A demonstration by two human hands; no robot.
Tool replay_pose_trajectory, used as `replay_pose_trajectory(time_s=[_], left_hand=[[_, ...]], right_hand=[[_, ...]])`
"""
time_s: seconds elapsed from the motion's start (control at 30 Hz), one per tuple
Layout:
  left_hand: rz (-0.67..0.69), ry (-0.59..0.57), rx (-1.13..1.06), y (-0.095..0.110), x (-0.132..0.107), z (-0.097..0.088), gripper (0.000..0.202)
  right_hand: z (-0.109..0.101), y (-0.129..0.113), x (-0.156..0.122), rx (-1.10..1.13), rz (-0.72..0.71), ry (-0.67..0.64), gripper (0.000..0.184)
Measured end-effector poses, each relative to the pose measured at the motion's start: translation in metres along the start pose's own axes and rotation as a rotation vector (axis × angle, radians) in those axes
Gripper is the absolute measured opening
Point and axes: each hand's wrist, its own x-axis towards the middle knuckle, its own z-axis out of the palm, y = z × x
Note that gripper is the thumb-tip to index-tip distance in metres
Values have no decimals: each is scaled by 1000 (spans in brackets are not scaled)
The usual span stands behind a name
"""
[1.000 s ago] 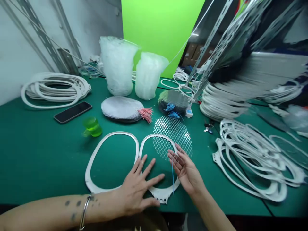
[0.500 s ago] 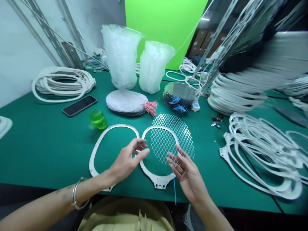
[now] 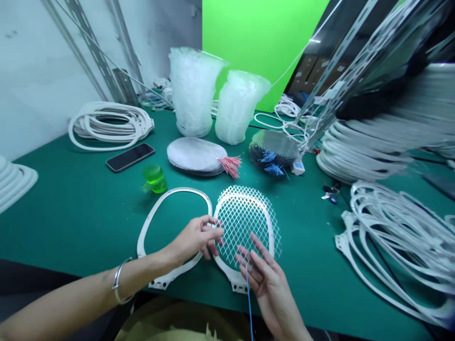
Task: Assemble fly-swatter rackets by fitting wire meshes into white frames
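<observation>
A roundish pale wire mesh disc [image 3: 245, 218] lies over the right-hand white oval ring [image 3: 239, 279], whose tabbed end has small holes. A thin blue strand [image 3: 249, 303] hangs from the lower edge of the mesh. My left hand [image 3: 202, 236] has its thumb and fingers closed at the left edge of the mesh, between the two rings. My right hand [image 3: 263, 279], palm turned up and fingers apart, is at the lower edge of the mesh beside the strand. A second white oval ring [image 3: 142, 232] lies on the left, partly behind my left forearm.
Behind are a stack of mesh discs [image 3: 195, 154] with pink strands, a darker stack [image 3: 275, 144] with blue strands, and two tall translucent stacks [image 3: 194, 94]. A green cup [image 3: 155, 179] and phone [image 3: 130, 157] lie left. White rings [image 3: 401, 246] and keys [image 3: 330, 192] are on the right.
The mesh disc has shifted left and toward me, now lying over the right ring. My left fingers have come to its edge. My right hand has moved slightly down and left. The view has turned.
</observation>
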Motion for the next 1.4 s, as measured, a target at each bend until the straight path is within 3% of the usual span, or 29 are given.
replay_pose_trajectory(time_s=[0.2, 0.77, 0.9, 1.03, 1.1, 1.2, 1.4], left_hand=[[94, 198, 112, 1, -1, -19, 46], [112, 159, 202, 1, 4, -24, 28], [292, 189, 448, 6, 0, -15, 20], [552, -34, 835, 6, 8, 5, 33], [632, -67, 1015, 1, 18, 14, 47], [600, -43, 1183, -12, 33, 20, 61], [611, -19, 1342, -29, 45, 19, 66]], right_hand=[[-6, 9, 3, -15, 39, 80, 84], [-2, 14, 10, 44, 100, 135, 91], [-4, 16, 13, 47, 111, 163, 83], [-5, 19, 15, 31, 80, 150, 68], [-6, 20, 15, 20, 78, 150, 63], [-7, 21, 15, 22, 76, 162, 61], [-8, 24, 21, 39, 79, 179, 58]])
